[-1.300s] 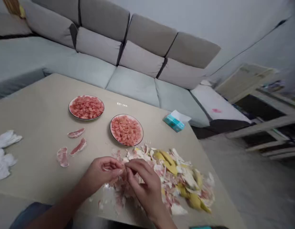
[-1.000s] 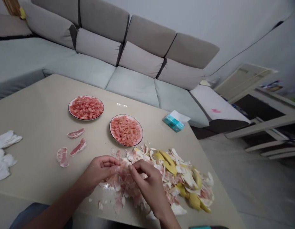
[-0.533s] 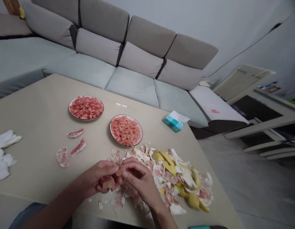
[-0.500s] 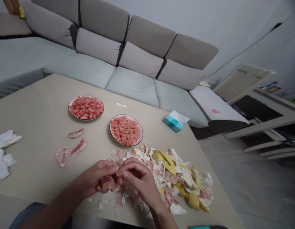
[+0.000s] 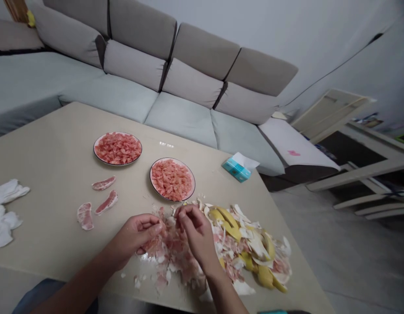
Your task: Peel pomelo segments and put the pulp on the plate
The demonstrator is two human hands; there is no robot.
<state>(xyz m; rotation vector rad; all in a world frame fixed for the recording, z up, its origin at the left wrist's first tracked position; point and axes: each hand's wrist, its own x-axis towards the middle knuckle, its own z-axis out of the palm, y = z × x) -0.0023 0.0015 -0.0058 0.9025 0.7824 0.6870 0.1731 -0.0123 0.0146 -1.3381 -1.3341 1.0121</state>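
My left hand (image 5: 136,237) is closed, thumb against its fingers, around a pink piece of pomelo flesh (image 5: 156,245) that shows partly below the fingertips. My right hand (image 5: 197,233) is apart from it to the right, fingers curled into a pinch over the heap of peel; what sits in them is hidden. Pomelo peel and membranes (image 5: 228,248), white, pink and yellow, are piled under and right of my hands. Beyond them stands a plate (image 5: 192,192) of pink pulp, with a second plate (image 5: 96,153) of pulp farther left. Three pomelo segments (image 5: 106,202) lie left of my hands.
A blue tissue box (image 5: 237,169) stands near the table's far right side. Crumpled white tissues (image 5: 5,218) lie at the left edge of the table (image 5: 58,165). A grey sofa (image 5: 178,113) runs behind it. At the bottom edge a teal and dark object (image 5: 280,312) is partly visible.
My hands were together on the pomelo piece and are now apart. The right has moved slightly right and up over the peel; the left stays near its place.
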